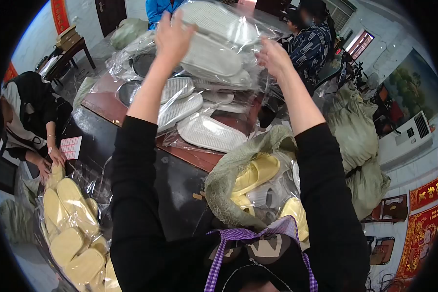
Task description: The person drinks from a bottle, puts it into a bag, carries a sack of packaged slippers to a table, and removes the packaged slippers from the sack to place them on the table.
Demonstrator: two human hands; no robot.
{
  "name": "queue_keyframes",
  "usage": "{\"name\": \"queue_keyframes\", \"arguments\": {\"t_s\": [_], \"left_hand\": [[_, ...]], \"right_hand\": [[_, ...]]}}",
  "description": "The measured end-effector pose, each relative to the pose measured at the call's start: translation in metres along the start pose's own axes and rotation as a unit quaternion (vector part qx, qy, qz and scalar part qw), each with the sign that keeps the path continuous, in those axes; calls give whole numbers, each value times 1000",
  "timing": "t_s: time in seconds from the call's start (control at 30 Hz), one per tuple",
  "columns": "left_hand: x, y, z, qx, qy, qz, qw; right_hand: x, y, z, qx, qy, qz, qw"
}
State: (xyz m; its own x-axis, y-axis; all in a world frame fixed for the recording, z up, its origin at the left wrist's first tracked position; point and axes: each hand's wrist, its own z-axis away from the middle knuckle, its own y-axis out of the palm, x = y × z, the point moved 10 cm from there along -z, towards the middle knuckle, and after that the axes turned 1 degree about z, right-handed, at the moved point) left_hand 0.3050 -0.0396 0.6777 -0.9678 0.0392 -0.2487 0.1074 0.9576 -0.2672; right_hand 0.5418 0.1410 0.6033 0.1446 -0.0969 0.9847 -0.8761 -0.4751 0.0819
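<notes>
Both my arms reach forward over the table. My left hand (pixel 174 41) is closed at the left edge of a clear plastic bag of white slippers (pixel 214 53), slightly blurred. On the opposite edge, the fingers of my right hand (pixel 276 57) pinch the film. Beneath the raised bag lie more bagged white slippers (pixel 211 132) on a reddish-brown board (pixel 192 156). Close to my body, an open woven sack (pixel 224 182) holds yellow slippers (pixel 257 175) and some clear plastic.
On the left, a co-worker's hands (pixel 53 163) touch bagged yellow slippers (pixel 75 207) beside a label sheet (pixel 71 147). Two other people are across the table, one in a patterned shirt (pixel 311 51). Full sacks (pixel 353 131) stand to the right. The black tabletop (pixel 180 192) shows below the board.
</notes>
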Motion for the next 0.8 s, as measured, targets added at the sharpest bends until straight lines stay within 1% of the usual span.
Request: {"name": "queue_keyframes", "arguments": {"t_s": [0.03, 0.07, 0.1, 0.17, 0.23, 0.27, 0.3, 0.4, 0.43, 0.47, 0.5, 0.57, 0.6, 0.63, 0.67, 0.7, 0.73, 0.77, 0.8], "left_hand": [[5, 34, 24, 57, -5, -37, 998], [12, 62, 48, 146, -75, -43, 985], [18, 80, 69, 193, -97, -51, 975], [27, 119, 103, 287, -135, -63, 946], [41, 145, 120, 333, -150, -113, 924], [49, 155, 126, 356, -155, -138, 911], [55, 164, 129, 369, -157, -132, 906], [75, 186, 130, 408, -148, -132, 891], [82, 193, 130, 416, -140, -142, 887], [86, 217, 131, 452, 14, -235, 860], [88, 240, 145, 470, 173, -313, 807], [88, 240, 151, 440, 226, -366, 788], [83, 235, 151, 405, 254, -373, 795], [106, 247, 152, 360, 265, -330, 831], [117, 252, 159, 410, 272, -384, 781], [123, 250, 163, 327, 363, -337, 805], [118, 241, 159, 320, 352, -321, 818], [108, 229, 158, 277, 389, -309, 822], [114, 213, 163, 156, 459, -101, 869]], "right_hand": [[-20, -8, -10, 9, 7, 34, 999], [-39, -13, -1, -9, 11, 42, 999], [-54, -17, 21, -28, 13, 50, 998], [-72, -17, 73, -38, 11, 109, 993], [-98, -16, 120, 7, 55, 74, 996], [-102, -18, 145, 10, 50, 68, 996], [-106, -21, 171, 11, 48, 61, 997], [-106, -46, 249, 21, 79, 128, 988], [-118, -66, 273, 21, 96, 127, 987], [-123, -91, 295, -4, 105, 138, 985], [-126, -115, 322, -32, 117, 149, 981], [-121, -166, 367, -101, 129, 209, 964], [-110, -188, 386, -137, 115, 242, 954], [-99, -210, 406, -172, 108, 275, 940], [-85, -228, 423, -191, 87, 324, 922], [-80, -248, 441, -234, 96, 301, 919], [-76, -267, 459, -271, 85, 301, 910], [-79, -284, 475, -292, 128, 305, 898], [-85, -297, 488, -307, 165, 308, 885]]}}
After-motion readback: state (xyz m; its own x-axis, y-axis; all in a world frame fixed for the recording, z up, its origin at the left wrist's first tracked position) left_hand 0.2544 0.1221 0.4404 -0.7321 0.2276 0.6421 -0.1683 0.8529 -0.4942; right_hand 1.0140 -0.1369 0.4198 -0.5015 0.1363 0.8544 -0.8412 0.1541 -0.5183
